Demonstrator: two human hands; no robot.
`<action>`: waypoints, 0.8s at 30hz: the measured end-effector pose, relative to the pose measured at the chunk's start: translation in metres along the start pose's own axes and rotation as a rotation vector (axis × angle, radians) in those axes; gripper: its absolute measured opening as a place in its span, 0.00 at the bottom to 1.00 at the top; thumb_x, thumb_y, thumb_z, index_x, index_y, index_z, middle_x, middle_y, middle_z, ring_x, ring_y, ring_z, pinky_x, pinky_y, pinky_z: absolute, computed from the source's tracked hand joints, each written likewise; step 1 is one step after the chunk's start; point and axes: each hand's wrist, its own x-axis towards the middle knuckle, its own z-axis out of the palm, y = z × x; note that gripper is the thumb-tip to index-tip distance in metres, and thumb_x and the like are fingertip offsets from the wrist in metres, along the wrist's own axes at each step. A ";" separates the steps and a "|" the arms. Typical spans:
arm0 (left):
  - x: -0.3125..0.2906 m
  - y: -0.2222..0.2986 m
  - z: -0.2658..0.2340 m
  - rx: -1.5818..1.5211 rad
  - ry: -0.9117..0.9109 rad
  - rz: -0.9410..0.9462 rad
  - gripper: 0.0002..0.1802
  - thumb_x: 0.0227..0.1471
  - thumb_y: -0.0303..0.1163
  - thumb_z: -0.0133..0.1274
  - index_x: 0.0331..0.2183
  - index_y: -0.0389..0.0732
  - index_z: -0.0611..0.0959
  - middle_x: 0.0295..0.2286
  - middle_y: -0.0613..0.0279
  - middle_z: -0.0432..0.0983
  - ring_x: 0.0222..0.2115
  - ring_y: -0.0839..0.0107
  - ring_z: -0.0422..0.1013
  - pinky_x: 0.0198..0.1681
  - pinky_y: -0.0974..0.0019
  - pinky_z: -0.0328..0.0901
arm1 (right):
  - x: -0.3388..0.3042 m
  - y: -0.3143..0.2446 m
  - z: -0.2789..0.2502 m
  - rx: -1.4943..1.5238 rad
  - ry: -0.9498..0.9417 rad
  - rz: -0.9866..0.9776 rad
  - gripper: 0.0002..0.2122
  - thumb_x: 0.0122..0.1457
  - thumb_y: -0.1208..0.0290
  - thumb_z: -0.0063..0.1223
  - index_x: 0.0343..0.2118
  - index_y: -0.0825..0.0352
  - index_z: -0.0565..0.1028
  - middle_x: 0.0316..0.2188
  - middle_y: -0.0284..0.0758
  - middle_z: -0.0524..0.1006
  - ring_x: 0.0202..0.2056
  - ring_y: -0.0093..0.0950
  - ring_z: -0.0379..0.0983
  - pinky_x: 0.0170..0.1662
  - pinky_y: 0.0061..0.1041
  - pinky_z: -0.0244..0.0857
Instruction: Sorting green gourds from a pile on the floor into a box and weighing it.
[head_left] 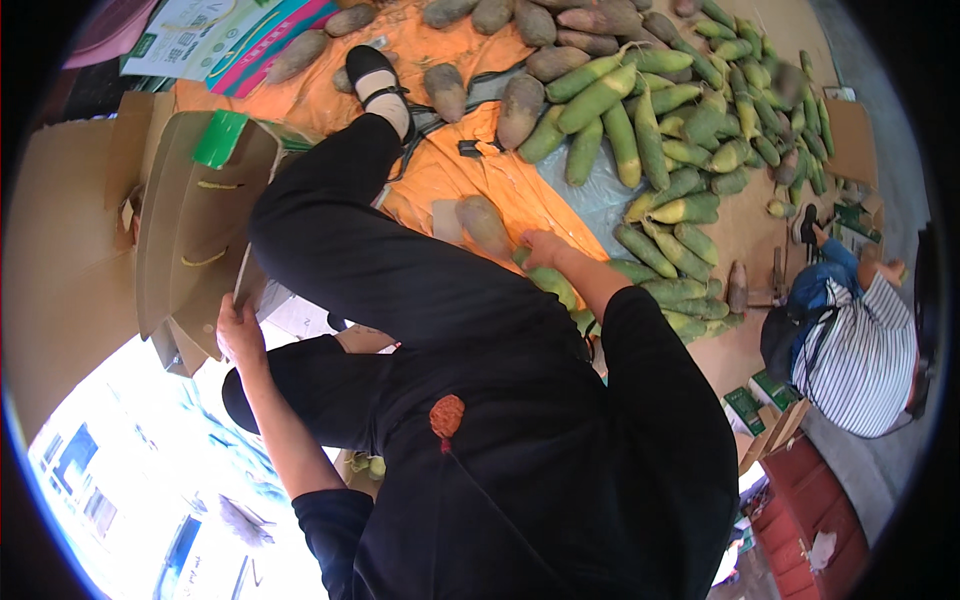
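Note:
At my left side, my left hand [240, 335] is closed on the edge of an open cardboard box [205, 215] with a strip of green tape at its top. My right hand [545, 250] reaches past my bent leg to the floor. Its fingers are curled at the upper end of a green radish [550, 285], which my leg and forearm partly hide. A brownish-purple radish [484, 226] lies just left of that hand on an orange sheet [430, 190].
A large heap of green radishes [700, 125] spreads to the far right. Several purplish radishes [521, 110] lie along the back. Printed bags [220, 45] rest at the far left. On the right, another person in a striped top [860, 360] crouches near small green boxes [770, 390].

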 end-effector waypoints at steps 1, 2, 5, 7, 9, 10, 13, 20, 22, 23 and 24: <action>-0.001 0.001 0.000 -0.027 0.009 0.007 0.11 0.47 0.32 0.55 0.35 0.43 0.77 0.30 0.49 0.77 0.34 0.49 0.74 0.36 0.55 0.66 | 0.001 -0.008 0.003 0.013 -0.035 0.028 0.30 0.41 0.61 0.64 0.50 0.62 0.70 0.48 0.41 0.73 0.50 0.38 0.69 0.52 0.33 0.63; -0.001 0.002 -0.002 -0.050 -0.007 0.020 0.10 0.47 0.31 0.54 0.35 0.42 0.77 0.30 0.48 0.77 0.33 0.49 0.74 0.35 0.54 0.66 | 0.003 -0.013 0.006 0.008 -0.039 0.005 0.30 0.41 0.61 0.64 0.50 0.62 0.70 0.48 0.41 0.73 0.50 0.38 0.69 0.52 0.33 0.63; -0.001 0.006 -0.004 -0.030 0.006 0.012 0.10 0.46 0.31 0.54 0.34 0.42 0.77 0.29 0.48 0.77 0.32 0.48 0.73 0.35 0.53 0.66 | 0.004 -0.018 0.023 -0.132 0.064 0.124 0.24 0.42 0.64 0.62 0.45 0.60 0.73 0.45 0.40 0.73 0.49 0.38 0.68 0.50 0.35 0.65; -0.002 0.008 -0.005 -0.035 0.036 0.002 0.10 0.45 0.31 0.56 0.34 0.42 0.78 0.28 0.48 0.77 0.32 0.48 0.73 0.34 0.52 0.66 | 0.010 -0.015 0.030 -0.133 0.093 0.117 0.20 0.42 0.67 0.62 0.42 0.57 0.74 0.45 0.39 0.72 0.50 0.38 0.67 0.49 0.37 0.66; -0.003 0.010 -0.007 -0.029 0.073 0.012 0.11 0.43 0.30 0.57 0.33 0.42 0.78 0.28 0.48 0.76 0.32 0.48 0.73 0.34 0.52 0.66 | 0.012 -0.006 0.035 -0.107 0.111 0.065 0.19 0.42 0.67 0.62 0.40 0.59 0.75 0.44 0.41 0.73 0.49 0.39 0.68 0.49 0.37 0.65; -0.002 0.010 -0.009 -0.019 0.066 0.000 0.11 0.42 0.30 0.58 0.33 0.41 0.78 0.28 0.49 0.76 0.32 0.48 0.73 0.34 0.52 0.66 | 0.014 -0.003 0.037 -0.106 0.139 0.065 0.17 0.42 0.67 0.62 0.39 0.60 0.75 0.43 0.42 0.73 0.48 0.40 0.69 0.48 0.37 0.65; -0.002 0.012 -0.012 0.031 0.024 -0.022 0.10 0.42 0.30 0.58 0.31 0.42 0.78 0.27 0.52 0.76 0.31 0.51 0.73 0.35 0.52 0.65 | 0.004 0.014 0.035 0.066 0.163 0.080 0.21 0.40 0.69 0.64 0.40 0.63 0.72 0.39 0.46 0.75 0.45 0.43 0.71 0.45 0.38 0.65; -0.006 0.011 -0.012 0.013 0.099 0.084 0.07 0.43 0.30 0.56 0.29 0.43 0.78 0.26 0.59 0.76 0.31 0.59 0.73 0.35 0.56 0.63 | -0.036 0.032 -0.024 0.168 0.373 0.079 0.27 0.33 0.73 0.68 0.41 0.62 0.69 0.35 0.40 0.75 0.40 0.41 0.73 0.43 0.36 0.66; -0.005 0.008 -0.011 0.000 0.112 0.090 0.07 0.43 0.29 0.55 0.29 0.43 0.77 0.26 0.59 0.75 0.31 0.59 0.72 0.34 0.56 0.63 | -0.048 0.024 -0.052 0.343 0.519 -0.003 0.29 0.33 0.77 0.67 0.43 0.63 0.69 0.37 0.38 0.73 0.41 0.38 0.71 0.44 0.33 0.66; -0.005 0.007 -0.010 0.000 0.111 0.099 0.06 0.42 0.28 0.55 0.29 0.43 0.77 0.26 0.60 0.75 0.31 0.59 0.72 0.34 0.56 0.63 | -0.053 0.015 -0.066 0.341 0.609 -0.082 0.29 0.34 0.79 0.66 0.45 0.65 0.69 0.39 0.39 0.72 0.42 0.38 0.70 0.45 0.33 0.65; -0.004 0.005 -0.009 -0.009 0.119 0.092 0.06 0.42 0.28 0.55 0.29 0.43 0.77 0.26 0.60 0.75 0.31 0.59 0.72 0.34 0.56 0.63 | -0.057 0.002 -0.083 0.365 0.704 -0.153 0.29 0.35 0.80 0.66 0.46 0.66 0.69 0.40 0.39 0.71 0.43 0.37 0.69 0.46 0.32 0.64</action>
